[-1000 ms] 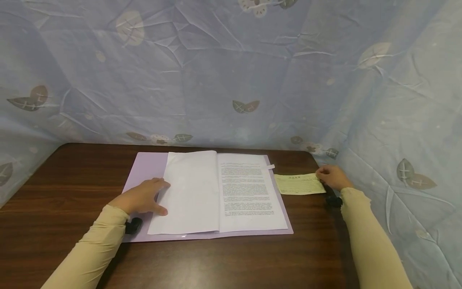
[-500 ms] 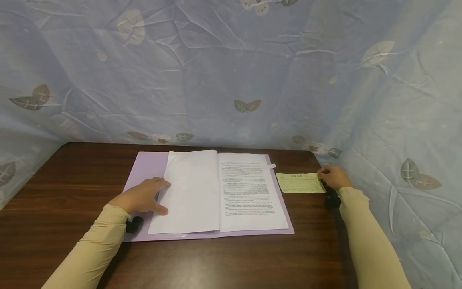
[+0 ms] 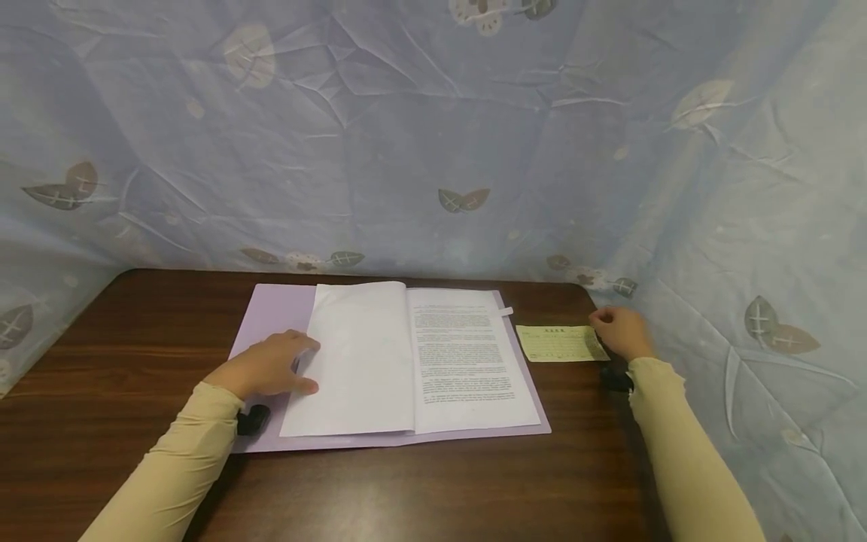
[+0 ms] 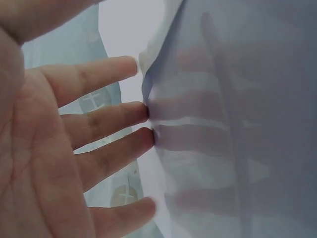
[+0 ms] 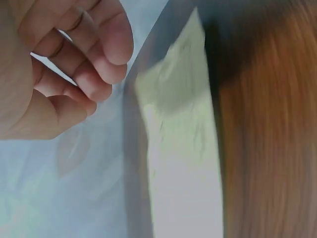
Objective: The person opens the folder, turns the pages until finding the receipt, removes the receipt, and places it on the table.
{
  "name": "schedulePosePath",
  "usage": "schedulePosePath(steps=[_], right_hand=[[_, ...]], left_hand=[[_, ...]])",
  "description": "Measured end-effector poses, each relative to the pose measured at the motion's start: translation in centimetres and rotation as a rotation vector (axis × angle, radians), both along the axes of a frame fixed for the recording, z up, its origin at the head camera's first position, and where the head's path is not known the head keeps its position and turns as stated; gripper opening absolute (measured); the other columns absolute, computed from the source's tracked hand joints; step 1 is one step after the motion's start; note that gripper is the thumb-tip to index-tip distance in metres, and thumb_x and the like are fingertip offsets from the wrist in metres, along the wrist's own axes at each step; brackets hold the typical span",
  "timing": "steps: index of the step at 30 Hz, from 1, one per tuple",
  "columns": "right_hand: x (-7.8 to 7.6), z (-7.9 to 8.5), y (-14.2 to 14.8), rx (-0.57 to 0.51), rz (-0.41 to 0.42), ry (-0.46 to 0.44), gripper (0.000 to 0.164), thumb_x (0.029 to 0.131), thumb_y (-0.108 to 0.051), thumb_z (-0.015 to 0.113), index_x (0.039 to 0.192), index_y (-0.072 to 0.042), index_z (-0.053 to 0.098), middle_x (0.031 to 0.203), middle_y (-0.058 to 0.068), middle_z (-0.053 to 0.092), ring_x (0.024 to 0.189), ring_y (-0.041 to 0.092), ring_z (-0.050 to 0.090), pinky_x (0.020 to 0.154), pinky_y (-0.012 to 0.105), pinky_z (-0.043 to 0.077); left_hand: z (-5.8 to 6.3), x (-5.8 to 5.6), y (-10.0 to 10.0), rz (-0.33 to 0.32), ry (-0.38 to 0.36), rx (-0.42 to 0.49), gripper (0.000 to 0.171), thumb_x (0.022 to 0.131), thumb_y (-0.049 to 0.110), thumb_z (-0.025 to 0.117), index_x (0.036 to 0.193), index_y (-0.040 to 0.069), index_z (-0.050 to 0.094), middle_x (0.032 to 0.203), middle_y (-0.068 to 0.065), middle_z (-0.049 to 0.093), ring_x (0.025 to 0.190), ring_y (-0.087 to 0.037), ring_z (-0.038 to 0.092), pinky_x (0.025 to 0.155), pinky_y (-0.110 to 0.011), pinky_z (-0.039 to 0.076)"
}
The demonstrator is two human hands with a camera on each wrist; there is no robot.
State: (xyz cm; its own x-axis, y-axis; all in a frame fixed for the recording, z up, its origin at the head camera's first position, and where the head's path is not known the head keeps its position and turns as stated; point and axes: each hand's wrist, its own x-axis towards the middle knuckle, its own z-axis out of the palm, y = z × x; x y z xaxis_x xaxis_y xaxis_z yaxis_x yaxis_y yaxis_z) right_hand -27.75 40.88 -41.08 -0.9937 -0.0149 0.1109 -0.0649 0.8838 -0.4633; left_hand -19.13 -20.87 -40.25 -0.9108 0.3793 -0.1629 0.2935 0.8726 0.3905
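A lilac folder [image 3: 274,309] lies spread on the table with a white page [image 3: 359,361] on its left and a printed sheet [image 3: 463,376] on its right. My left hand [image 3: 271,365] rests at the folder's left side, fingers spread. In the left wrist view its straight fingertips [image 4: 143,111] are right at the pages' edge. A yellow printed slip [image 3: 558,344] lies to the right of the folder. Just beyond the slip's right end is my right hand [image 3: 623,331]. The right wrist view shows its fingers loosely bent, holding nothing, apart from the slip's raised corner [image 5: 171,64].
The dark brown wooden table [image 3: 406,489] has its right edge close under my right hand. A pale blue curtain [image 3: 406,135] with a leaf pattern hangs behind the table and along its sides. A small white tab [image 3: 506,311] sticks out from the printed sheet's right edge.
My right hand has let go of the yellow slip's right end, and the slip stays beside the folder. My left hand has hardly moved.
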Motion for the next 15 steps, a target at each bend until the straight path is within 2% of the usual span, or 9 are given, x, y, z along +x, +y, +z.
schedulePosePath(steps=[4, 8, 12, 15], right_hand=[[0.6, -0.2, -2.3, -0.05, 0.024, 0.049, 0.031, 0.105, -0.023, 0.058, 0.117, 0.003, 0.071, 0.111, 0.023, 0.071, 0.088, 0.033, 0.064, 0.075, 0.048, 0.051], [1.2, -0.5, -4.6, -0.063, 0.024, 0.115, 0.029, 0.104, -0.023, 0.06, 0.115, 0.0, 0.072, 0.112, 0.022, 0.072, 0.089, 0.034, 0.065, 0.078, 0.049, 0.052], [1.9, -0.5, -6.9, -0.096, 0.016, 0.185, 0.024, 0.102, -0.021, 0.062, 0.111, -0.002, 0.073, 0.106, 0.019, 0.073, 0.082, 0.03, 0.062, 0.074, 0.043, 0.05], [2.5, -0.4, -8.7, -0.139, 0.015, 0.208, 0.022, 0.101, -0.019, 0.062, 0.112, -0.003, 0.072, 0.107, 0.017, 0.072, 0.085, 0.029, 0.062, 0.076, 0.042, 0.049]], left_hand=[[0.0, -0.3, 0.1, 0.011, 0.101, -0.013, 0.073, 0.084, 0.041, 0.084, 0.139, -0.002, 0.06, 0.139, -0.031, 0.057, 0.131, -0.053, 0.051, 0.108, -0.073, 0.033], [0.1, -0.6, 0.2, 0.041, 0.203, 0.009, 0.069, 0.088, 0.039, 0.081, 0.137, -0.004, 0.06, 0.135, -0.032, 0.059, 0.126, -0.054, 0.055, 0.105, -0.069, 0.041], [0.6, -0.8, 0.2, 0.1, 0.23, 0.074, 0.068, 0.093, 0.039, 0.075, 0.143, -0.003, 0.055, 0.14, -0.034, 0.054, 0.128, -0.054, 0.052, 0.104, -0.066, 0.043], [1.1, -0.8, 0.2, 0.15, 0.246, 0.134, 0.07, 0.097, 0.042, 0.07, 0.149, -0.001, 0.049, 0.145, -0.033, 0.05, 0.133, -0.053, 0.048, 0.107, -0.067, 0.04]])
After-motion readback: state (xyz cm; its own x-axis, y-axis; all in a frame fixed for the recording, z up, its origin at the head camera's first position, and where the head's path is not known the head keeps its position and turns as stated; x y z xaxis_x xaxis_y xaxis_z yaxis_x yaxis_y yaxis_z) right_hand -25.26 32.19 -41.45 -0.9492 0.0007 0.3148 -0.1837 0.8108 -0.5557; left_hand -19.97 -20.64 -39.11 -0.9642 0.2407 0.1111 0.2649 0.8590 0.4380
